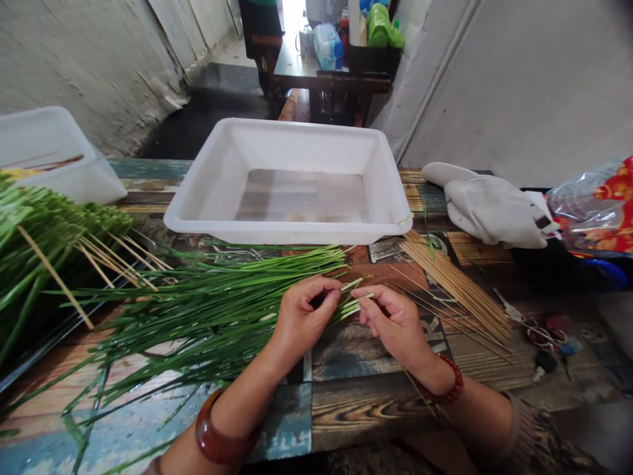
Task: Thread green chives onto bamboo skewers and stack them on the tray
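Note:
Long green garlic chives lie in a loose, wet heap, their pale cut ends towards the middle of the table. My left hand pinches a few stems between thumb and fingertips near those ends. Close by on the right, my right hand has its fingertips closed on the pale ends of some chives. Beneath the right wrist shows a thin wooden stick; whether my hand holds it is hidden. A fan of bamboo skewers rests just right of that hand.
Behind the chives stands a white plastic tub. Skewered green leaves and another white container are at left. Keys, a pale cloth cap and a red plastic packet lie at right on the patterned wooden table.

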{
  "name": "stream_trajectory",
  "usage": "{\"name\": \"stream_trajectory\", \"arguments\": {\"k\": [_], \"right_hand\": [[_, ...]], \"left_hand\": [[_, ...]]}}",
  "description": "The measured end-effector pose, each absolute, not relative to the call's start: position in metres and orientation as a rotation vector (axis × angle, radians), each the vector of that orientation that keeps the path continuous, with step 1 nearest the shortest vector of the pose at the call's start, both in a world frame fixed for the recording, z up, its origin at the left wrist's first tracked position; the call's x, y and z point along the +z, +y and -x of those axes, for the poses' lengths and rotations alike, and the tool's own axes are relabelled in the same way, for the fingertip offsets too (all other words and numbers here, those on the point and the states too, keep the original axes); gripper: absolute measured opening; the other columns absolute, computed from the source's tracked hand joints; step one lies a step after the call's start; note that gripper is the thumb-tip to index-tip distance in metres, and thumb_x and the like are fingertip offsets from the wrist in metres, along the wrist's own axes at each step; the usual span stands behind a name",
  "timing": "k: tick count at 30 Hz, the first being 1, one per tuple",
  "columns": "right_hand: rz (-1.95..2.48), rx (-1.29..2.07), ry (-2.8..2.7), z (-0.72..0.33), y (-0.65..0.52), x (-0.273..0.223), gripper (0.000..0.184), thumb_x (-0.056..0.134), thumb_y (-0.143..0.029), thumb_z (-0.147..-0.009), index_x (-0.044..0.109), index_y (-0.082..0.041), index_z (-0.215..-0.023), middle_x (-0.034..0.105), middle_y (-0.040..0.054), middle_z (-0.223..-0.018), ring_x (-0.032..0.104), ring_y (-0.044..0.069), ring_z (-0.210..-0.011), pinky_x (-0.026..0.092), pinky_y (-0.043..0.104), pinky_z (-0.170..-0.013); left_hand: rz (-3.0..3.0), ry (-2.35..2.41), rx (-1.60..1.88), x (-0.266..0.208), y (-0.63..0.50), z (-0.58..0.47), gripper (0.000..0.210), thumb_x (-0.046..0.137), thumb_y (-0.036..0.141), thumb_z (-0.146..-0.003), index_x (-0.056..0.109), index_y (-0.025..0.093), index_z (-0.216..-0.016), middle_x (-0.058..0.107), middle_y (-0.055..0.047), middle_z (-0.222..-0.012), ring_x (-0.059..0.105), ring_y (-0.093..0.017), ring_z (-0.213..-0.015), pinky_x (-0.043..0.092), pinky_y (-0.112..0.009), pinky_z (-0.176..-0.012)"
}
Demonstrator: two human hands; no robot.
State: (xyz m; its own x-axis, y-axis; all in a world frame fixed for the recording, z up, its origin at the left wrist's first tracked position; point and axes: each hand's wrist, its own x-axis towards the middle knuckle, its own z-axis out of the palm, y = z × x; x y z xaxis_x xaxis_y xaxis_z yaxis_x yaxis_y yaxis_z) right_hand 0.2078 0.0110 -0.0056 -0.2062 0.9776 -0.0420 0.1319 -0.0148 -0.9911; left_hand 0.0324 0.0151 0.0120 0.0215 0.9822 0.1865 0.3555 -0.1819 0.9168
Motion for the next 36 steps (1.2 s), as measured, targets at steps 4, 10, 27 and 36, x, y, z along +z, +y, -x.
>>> {"name": "stream_trajectory", "arguments": {"k": [4,10,27,36], "right_hand": [[1.207,1.352,-1.399,-0.2074,0.0113,-0.0047,0.024,0.058,-0.038,-0.092,0.069,-0.018,-0.098,0.057,-0.0044,-0.059,0.045,0.005,-0.041,0.034,0.017,-0.041],[1.212,1.380,-1.369,-0.2067,0.0128,-0.0024,0.023,0.059,-0.037,-0.091,0.069,-0.017,-0.096,0.057,-0.0044,-0.059,0.046,0.005,-0.041,0.034,0.017,-0.040],[1.212,1.414,-1.356,-0.2047,0.0129,-0.0004,0.025,0.059,-0.039,-0.090,0.067,-0.016,-0.095,0.056,-0.0043,-0.059,0.044,0.005,-0.042,0.033,0.017,-0.040],[1.196,1.453,-1.312,-0.2036,0.0139,-0.0032,0.023,0.060,-0.039,-0.089,0.062,-0.017,-0.094,0.056,-0.0053,-0.059,0.044,0.006,-0.041,0.034,0.018,-0.039]], "left_hand": [[-1.647,1.374,1.154,0.0129,0.0149,-0.0335,0.013,0.060,0.015,-0.083,0.072,0.014,-0.078,0.071,-0.002,-0.071,0.062,-0.012,-0.064,0.046,-0.020,-0.063],[-1.639,1.388,1.142,0.0112,0.0144,-0.0347,0.014,0.059,0.016,-0.084,0.073,0.014,-0.079,0.070,-0.002,-0.070,0.061,-0.012,-0.064,0.045,-0.020,-0.061],[-1.723,1.346,1.149,0.0085,0.0134,-0.0335,0.014,0.059,0.016,-0.086,0.073,0.016,-0.082,0.071,-0.002,-0.072,0.062,-0.012,-0.065,0.045,-0.021,-0.063],[-1.837,1.340,1.175,0.0101,0.0129,-0.0340,0.012,0.059,0.017,-0.087,0.071,0.018,-0.083,0.071,-0.003,-0.075,0.063,-0.014,-0.069,0.047,-0.024,-0.068]]}}
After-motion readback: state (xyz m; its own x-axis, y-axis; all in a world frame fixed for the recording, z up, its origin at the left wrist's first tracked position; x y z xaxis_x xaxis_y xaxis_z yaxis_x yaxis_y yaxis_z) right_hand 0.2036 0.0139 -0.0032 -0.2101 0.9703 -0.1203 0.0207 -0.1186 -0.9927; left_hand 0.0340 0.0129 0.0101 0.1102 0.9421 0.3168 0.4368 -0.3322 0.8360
